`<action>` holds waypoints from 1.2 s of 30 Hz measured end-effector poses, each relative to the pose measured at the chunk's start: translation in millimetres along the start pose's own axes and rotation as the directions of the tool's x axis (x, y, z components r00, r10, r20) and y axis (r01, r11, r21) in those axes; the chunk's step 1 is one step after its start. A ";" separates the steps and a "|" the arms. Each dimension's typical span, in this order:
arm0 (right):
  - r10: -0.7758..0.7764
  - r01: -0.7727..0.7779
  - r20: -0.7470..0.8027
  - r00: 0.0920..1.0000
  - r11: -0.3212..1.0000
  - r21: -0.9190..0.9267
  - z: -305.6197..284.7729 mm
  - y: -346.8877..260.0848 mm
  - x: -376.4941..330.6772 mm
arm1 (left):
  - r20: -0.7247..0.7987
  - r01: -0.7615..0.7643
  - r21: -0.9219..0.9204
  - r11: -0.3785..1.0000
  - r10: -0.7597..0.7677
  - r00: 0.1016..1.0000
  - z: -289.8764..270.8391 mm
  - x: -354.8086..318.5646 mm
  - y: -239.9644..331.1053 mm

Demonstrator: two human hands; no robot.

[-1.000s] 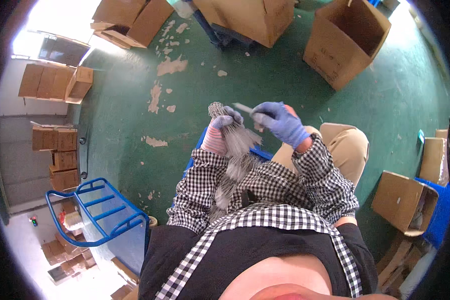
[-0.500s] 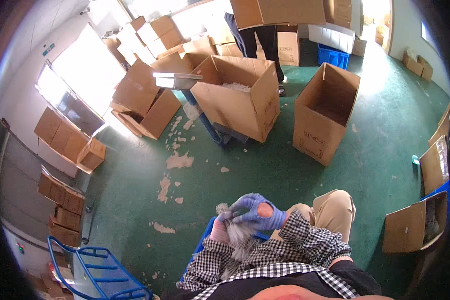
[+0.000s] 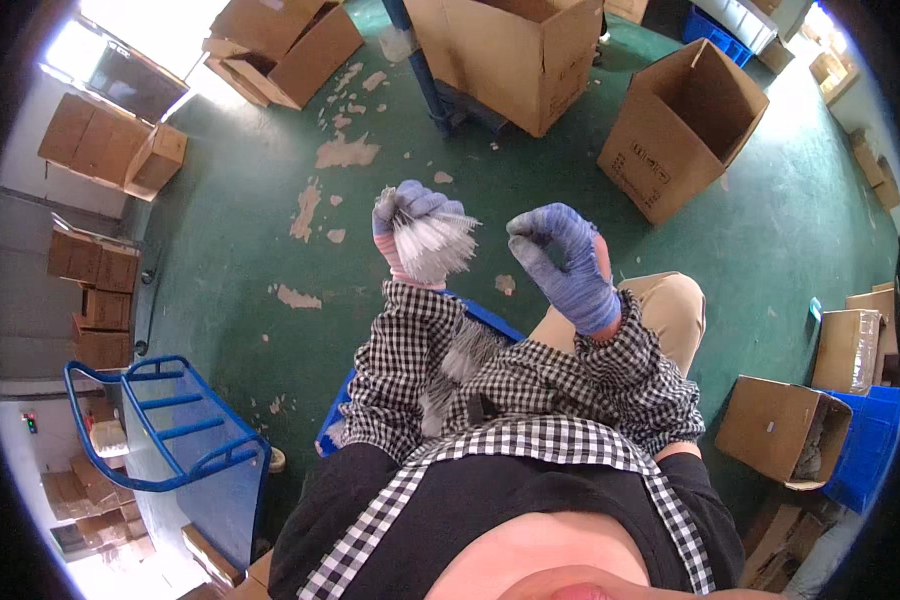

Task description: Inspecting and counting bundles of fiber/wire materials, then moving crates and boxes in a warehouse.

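Head view: your left hand (image 3: 416,201) has its fingers wrapped around a bundle of white-bristled brushes (image 3: 436,244), held above the blue crate (image 3: 495,318). Your right hand (image 3: 580,268) is apart from it, fingers and thumb curled to a narrow gap, apparently empty. The bundle should be light, its bristles soft and easily splayed; grip the gathered stem end.

Your R gloved hand (image 3: 575,268): blue. L gloved hand (image 3: 410,206): blue-grey; cuff (image 3: 394,262) striped pink/wht. Bristle bundle (image 3: 435,245): wht-grey. Your 2 sleeves (image 3: 398,345): blk/wht check; trousers (image 3: 670,305): beige. Floor (image 3: 245,190): green.
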State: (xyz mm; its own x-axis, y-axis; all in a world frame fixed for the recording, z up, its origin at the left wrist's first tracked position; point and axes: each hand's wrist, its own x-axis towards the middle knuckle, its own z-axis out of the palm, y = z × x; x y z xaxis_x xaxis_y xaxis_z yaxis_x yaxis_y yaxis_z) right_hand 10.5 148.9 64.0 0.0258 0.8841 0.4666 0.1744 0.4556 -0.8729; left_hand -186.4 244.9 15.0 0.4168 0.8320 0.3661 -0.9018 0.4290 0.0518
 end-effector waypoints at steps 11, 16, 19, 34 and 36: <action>-0.326 0.324 0.045 0.944 0.896 -0.305 28.1 0.3 6.6 | -0.121 -0.014 0.072 0.997 0.022 0.992 6.3 -16.3 -10.8; -0.339 0.328 0.064 0.939 0.821 -0.467 23.0 6.2 -14.9 | -0.191 -0.084 0.233 0.969 0.131 0.973 -18.3 -50.4 -9.1; -0.335 0.311 0.044 0.941 0.806 -0.503 -5.5 18.7 -32.1 | -0.375 -0.022 0.304 0.952 0.141 0.916 -17.0 -57.6 -1.1; 0.250 -0.327 0.595 0.764 0.945 0.024 -17.4 79.4 -77.1 | -0.680 0.888 0.322 0.330 -0.571 0.459 37.1 -123.9 -72.9; 0.295 -0.516 0.685 0.666 0.846 0.137 8.8 78.3 -81.2 | -0.669 0.861 0.378 0.339 -0.543 0.507 41.4 -132.6 -73.2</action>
State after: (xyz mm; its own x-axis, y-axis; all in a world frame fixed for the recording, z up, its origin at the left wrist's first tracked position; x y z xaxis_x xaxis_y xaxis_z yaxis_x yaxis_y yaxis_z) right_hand 13.4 113.7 -43.5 -0.6055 0.7946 -0.0445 -0.0010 -0.0566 -0.9984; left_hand -180.4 88.6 1.2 0.7773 0.4246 -0.4641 0.0101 0.7293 0.6841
